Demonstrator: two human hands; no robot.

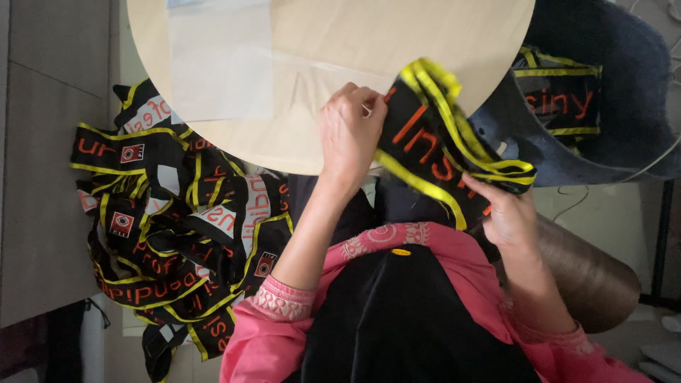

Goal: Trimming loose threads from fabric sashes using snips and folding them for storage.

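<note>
- Both hands are clamped on one black sash [433,142] with yellow edges and orange letters: the left hand [349,135] pinches its end at the rim of the surface, the right hand [507,213] grips the folded part lower down, apart from the left.
- Round pale wooden surface [397,35] lies under the sash's upper end.
- Pile of similar sashes [177,220] lies on the floor, beside the left arm.
- Clear plastic bag [220,64] rests on the surface.
</note>
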